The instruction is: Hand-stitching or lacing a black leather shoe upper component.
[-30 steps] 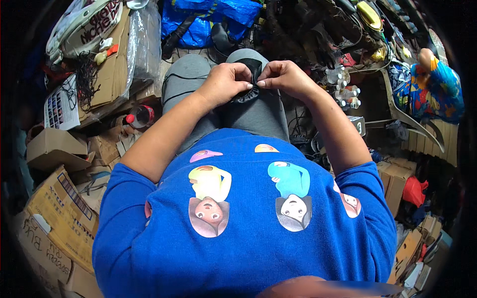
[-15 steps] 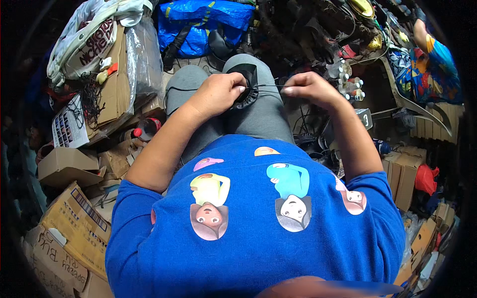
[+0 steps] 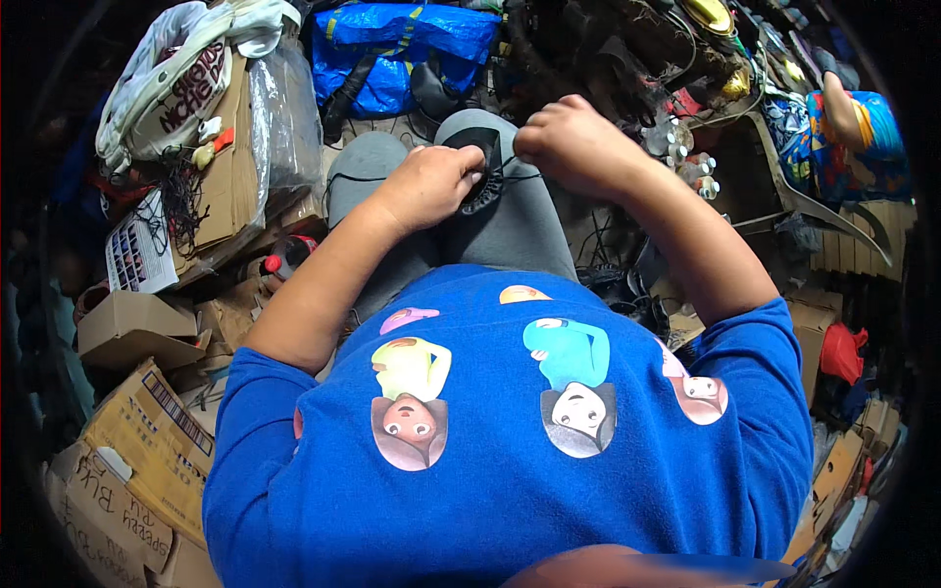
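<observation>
A black piece with light ribbed stitching along its curved edge [image 3: 482, 199] rests over my right thigh; it looks like part of a shoe, but its kind is not plain. My left hand [image 3: 437, 179] is closed on its left edge, thumb and fingers pinching it. To the right and a little higher, my right hand [image 3: 571, 147] is closed with its back upward, fingertips curled near the piece. A thin black cord [image 3: 524, 177] runs from the piece toward the right hand; its end is hidden under the fingers.
A blue bag [image 3: 407, 54] lies beyond my knees. At left are stacked cardboard, a white cloth bag [image 3: 181, 83] and an open carton [image 3: 135, 328]. Several clear bottles [image 3: 698, 171] and a bent pale strip [image 3: 863, 230] stand at right. Another person's arm [image 3: 843, 118] shows at far right.
My right hand has moved left and slightly away from me, close to the black piece, and turned back upward. The cord has slackened. My left hand keeps its hold.
</observation>
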Demonstrator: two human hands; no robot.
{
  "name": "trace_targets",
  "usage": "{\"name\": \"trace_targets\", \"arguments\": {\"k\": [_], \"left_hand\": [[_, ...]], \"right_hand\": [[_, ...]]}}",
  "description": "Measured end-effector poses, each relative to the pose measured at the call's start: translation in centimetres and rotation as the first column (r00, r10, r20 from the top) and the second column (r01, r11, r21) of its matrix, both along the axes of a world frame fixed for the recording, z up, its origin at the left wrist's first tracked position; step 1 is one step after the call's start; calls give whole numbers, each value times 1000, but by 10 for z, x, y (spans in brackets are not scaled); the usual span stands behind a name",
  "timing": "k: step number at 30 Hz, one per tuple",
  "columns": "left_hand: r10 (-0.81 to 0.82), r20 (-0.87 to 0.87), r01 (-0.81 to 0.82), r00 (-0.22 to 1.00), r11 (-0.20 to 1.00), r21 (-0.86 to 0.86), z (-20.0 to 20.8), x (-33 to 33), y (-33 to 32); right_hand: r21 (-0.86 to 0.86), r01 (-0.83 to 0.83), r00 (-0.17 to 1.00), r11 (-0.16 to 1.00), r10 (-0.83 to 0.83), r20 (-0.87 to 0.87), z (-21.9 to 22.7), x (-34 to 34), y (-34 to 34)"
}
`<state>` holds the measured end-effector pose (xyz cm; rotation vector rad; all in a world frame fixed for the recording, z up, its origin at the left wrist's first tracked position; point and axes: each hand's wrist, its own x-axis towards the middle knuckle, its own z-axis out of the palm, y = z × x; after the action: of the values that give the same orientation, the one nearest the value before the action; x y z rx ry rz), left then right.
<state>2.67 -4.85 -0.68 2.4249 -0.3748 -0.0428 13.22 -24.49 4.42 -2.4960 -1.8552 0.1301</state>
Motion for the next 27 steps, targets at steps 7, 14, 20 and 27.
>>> {"name": "trace_targets", "arguments": {"k": [7, 14, 20, 27], "left_hand": [[-45, 73, 33, 996, 987, 159, -4, -22, 21], [376, -207, -429, 903, 791, -435, 23, -78, 97], [-165, -33, 42, 986, 431, -901, 73, -28, -8], [209, 109, -221, 972, 969, 113, 35, -84, 107]], "right_hand": [[115, -146, 981, 983, 158, -109, -29, 5, -4], [31, 707, 282, 707, -241, -929, -26, 34, -62], [245, 662, -207, 708, 487, -849, -3, -15, 36], [42, 471, 713, 881, -353, -606, -47, -4, -77]]}}
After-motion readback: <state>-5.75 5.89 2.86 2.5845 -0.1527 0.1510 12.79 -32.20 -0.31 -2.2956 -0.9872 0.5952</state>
